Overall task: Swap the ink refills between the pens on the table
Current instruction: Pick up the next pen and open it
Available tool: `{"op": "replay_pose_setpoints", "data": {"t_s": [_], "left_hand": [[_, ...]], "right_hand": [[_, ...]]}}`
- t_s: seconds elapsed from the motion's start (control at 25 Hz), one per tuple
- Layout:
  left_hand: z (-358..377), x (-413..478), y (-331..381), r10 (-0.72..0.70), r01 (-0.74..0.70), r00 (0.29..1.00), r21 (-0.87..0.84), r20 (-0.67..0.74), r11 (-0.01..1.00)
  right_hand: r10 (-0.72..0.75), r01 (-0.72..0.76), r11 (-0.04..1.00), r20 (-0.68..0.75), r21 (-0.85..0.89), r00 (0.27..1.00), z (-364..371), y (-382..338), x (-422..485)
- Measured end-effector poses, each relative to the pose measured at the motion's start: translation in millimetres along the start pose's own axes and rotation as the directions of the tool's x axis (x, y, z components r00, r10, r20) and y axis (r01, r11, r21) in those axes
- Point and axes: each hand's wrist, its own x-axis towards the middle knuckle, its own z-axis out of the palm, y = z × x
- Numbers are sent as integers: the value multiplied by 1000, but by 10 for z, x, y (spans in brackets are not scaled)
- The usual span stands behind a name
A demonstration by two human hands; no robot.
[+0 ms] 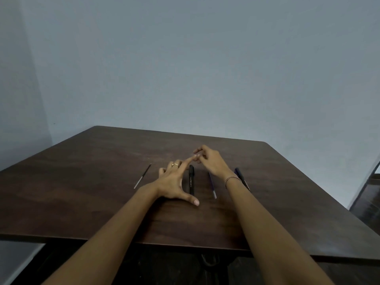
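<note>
A black pen point(191, 179) lies lengthwise at the middle of the brown table point(102, 182). A thin dark refill point(142, 176) lies to its left and a blue refill point(212, 185) to its right. A dark blue pen point(241, 177) lies further right, partly hidden by my right wrist. My left hand point(174, 182) hovers just left of the black pen with fingers spread and straight, index finger stretched forward. My right hand point(209, 161) is raised beyond the blue refill with fingers loosely curled, its fingertips meeting my left index fingertip. Neither hand holds anything.
The table's far edge meets a plain grey wall. The right edge drops to a dark floor point(366, 198). The near edge runs under my forearms.
</note>
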Motion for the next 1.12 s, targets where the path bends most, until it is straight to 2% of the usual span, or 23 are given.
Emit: {"op": "replay_pose_setpoints", "data": {"t_s": [0.16, 0.4, 0.56, 0.72, 0.8, 0.88, 0.92, 1.0, 1.04, 1.12], "left_hand": [[-1, 13, -37, -26, 28, 998, -37, 63, 999], [-2, 50, -87, -54, 54, 999, -67, 4, 996], [32, 112, -105, -18, 19, 993, 8, -120, 1000], [18, 240, 6, 16, -32, 970, -61, -244, 998], [16, 321, 86, 35, -41, 975, -26, -220, 999], [-68, 400, 166, -19, -11, 988, -190, -152, 982], [-144, 448, 207, -51, 1, 991, -366, -127, 931], [-283, 577, 278, -102, -13, 988, -718, -117, 696], [-319, 644, 311, -131, -15, 985, -808, -114, 589], [-309, 732, 356, -171, -19, 977, -853, -126, 521]], "right_hand": [[34, -32, 998, 54, -49, 998, 91, 48, -22], [25, -23, 999, 42, -45, 999, 133, 112, -26], [71, -62, 981, -43, 183, 997, 88, 124, -18], [116, -27, 910, -191, 414, 975, 14, 69, -15], [136, 8, 838, -224, 545, 965, -12, 46, -8], [165, 55, 783, -293, 619, 942, -48, 17, -14], [186, 79, 750, -325, 656, 927, -69, 3, -23], [220, 133, 654, -356, 745, 908, -104, -24, -36], [231, 151, 608, -356, 779, 905, -114, -37, -43], [229, 164, 558, -341, 813, 912, -112, -53, -44]]}}
